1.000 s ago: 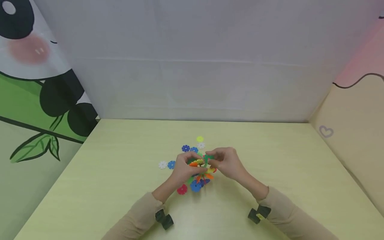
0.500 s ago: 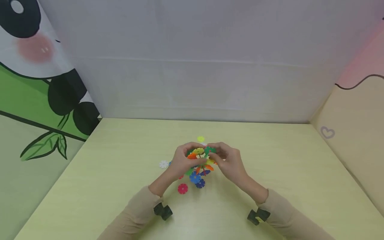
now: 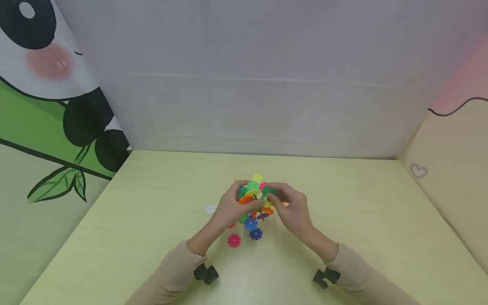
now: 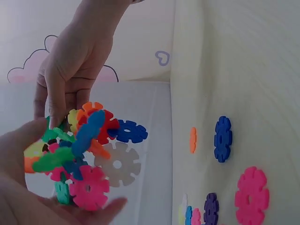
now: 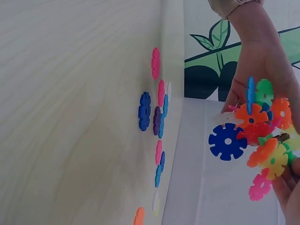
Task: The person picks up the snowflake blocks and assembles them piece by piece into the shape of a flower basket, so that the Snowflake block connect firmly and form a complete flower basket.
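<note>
And here we are, both hands busy at once: my left hand has its thumb and fingers curled round a cluster of notched plastic discs, and the whole bright bundle is up in the air, clear of the table, right between my palms! Over on the other side, my right hand is pinching a dark green disc between thumb and fingers, right at the edge of that cluster; whether the disc is slotted in, I cannot tell

Look at the colours on this thing: a dark blue disc juts out on one side, a pale translucent disc shows near it, and a pink disc hangs close to my left fingertips

Down on the tabletop, a red-pink disc lies nearest me, with a deep blue disc just beside it, to the right. A white disc sits off by my left hand, and a yellow disc lies beyond the cluster, towards the grey-white back panel
</note>
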`<state>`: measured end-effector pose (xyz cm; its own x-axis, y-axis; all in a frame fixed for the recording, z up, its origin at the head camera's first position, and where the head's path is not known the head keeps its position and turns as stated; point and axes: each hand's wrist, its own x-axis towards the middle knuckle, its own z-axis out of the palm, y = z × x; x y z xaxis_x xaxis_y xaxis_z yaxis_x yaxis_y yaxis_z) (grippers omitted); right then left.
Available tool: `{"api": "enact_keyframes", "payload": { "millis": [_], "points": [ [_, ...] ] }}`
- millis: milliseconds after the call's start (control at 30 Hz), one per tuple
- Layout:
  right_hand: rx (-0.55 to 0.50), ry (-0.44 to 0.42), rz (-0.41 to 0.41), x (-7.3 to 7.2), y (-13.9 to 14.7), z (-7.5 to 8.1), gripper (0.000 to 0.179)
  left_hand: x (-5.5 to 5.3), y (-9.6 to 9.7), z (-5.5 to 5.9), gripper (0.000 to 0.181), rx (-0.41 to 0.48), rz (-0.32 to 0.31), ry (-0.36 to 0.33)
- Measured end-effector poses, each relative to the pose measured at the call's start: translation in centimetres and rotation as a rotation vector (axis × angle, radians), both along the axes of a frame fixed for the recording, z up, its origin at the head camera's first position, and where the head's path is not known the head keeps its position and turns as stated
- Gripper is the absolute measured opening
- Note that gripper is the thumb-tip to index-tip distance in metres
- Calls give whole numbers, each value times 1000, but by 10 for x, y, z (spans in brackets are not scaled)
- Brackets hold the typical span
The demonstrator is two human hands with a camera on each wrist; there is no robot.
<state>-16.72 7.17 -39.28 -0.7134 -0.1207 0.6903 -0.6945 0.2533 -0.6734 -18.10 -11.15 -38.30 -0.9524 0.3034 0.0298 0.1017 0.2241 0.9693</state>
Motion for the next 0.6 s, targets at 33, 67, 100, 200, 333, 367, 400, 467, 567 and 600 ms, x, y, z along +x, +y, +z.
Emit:
{"api": "enact_keyframes", "payload": {
  "millis": [33, 67, 100, 200, 333, 367, 400, 467, 567, 600],
  "points": [
    [-16, -1, -12, -3, 2, -1, 26, -2, 0, -2, 67, 56, -34, -1],
    [-38, -8, -23, -5, 3, 0, 26, -5, 1, -3, 67, 114, -64, 0],
    [-60, -16, -35, -7, 5, 0, 27, -7, 1, -5, 69, 171, -91, 7],
    [-108, -45, -60, -12, 8, 3, 28, -10, 3, -9, 75, 333, -143, 19],
    [-128, -54, -50, -19, 12, 2, 27, -13, 12, -13, 79, 369, -124, 83],
    [-130, -49, -46, -21, 14, 1, 27, -14, 15, -14, 80, 347, -109, 111],
    [-129, -41, -40, -23, 15, 0, 27, -15, 18, -15, 79, 313, -92, 145],
    [-123, -22, -27, -27, 18, -2, 29, -17, 23, -15, 76, 236, -53, 198],
    [-105, -8, -7, -33, 23, -2, 28, -21, 28, -11, 68, 152, 10, 205],
    [-100, -8, 2, -34, 24, 0, 28, -23, 29, -9, 65, 148, 15, 188]
  ]
}}
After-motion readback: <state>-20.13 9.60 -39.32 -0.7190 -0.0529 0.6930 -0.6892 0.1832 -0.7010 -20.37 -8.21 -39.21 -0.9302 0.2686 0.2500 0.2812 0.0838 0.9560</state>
